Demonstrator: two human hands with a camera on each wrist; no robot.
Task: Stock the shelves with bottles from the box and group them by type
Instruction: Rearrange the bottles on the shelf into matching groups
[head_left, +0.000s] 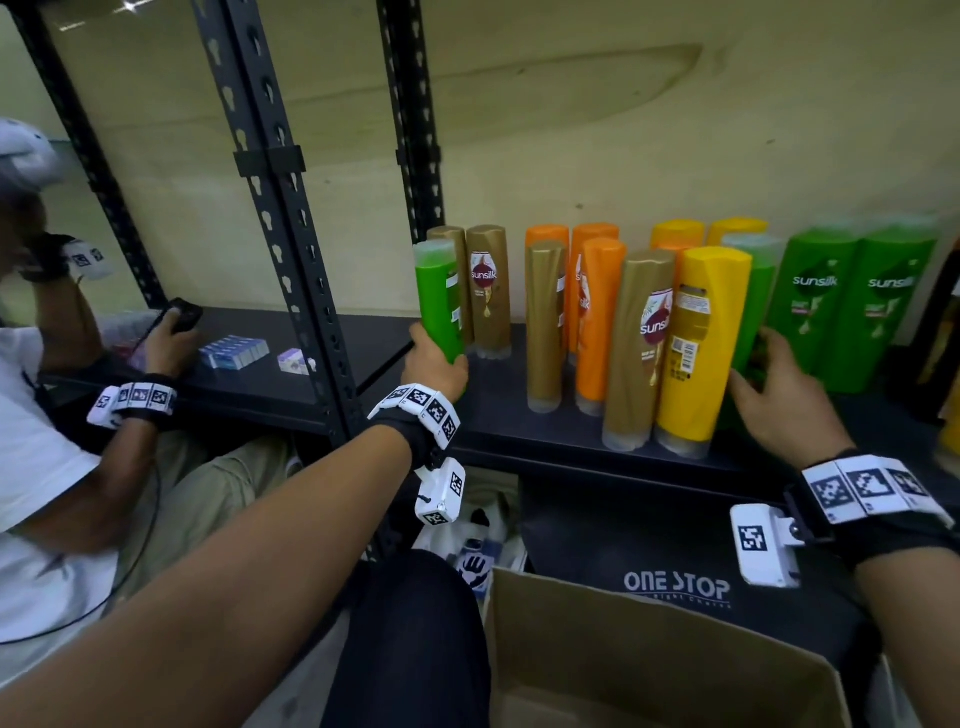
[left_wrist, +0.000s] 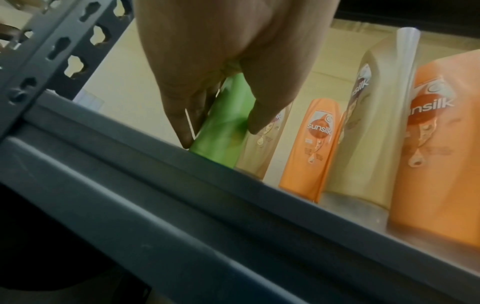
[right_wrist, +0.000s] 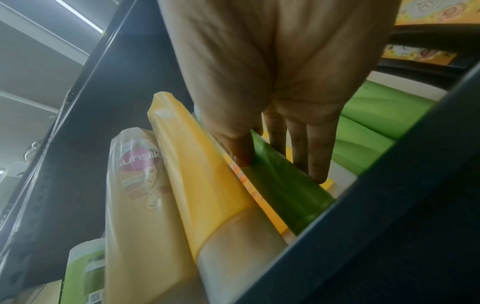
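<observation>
Bottles stand upright on the shelf (head_left: 498, 410): left hand (head_left: 434, 366) grips one green bottle (head_left: 439, 304) at its far-left end, right hand (head_left: 779, 395) clasps another (head_left: 753, 306) (beside the big green pair (head_left: 857, 306)).

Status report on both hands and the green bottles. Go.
Left hand grips green bottle at shelf's left end. Right hand grips second green bottle behind yellow bottle, which crowds it.

Right hand (head_left: 784, 395) fingertips hidden behind green bottle (head_left: 753, 317); grip unclear. Cardboard box (head_left: 649, 660) interior cut off at 6 o'clock. Yellow bottle (head_left: 698, 343) back-label text unreadable.
</observation>
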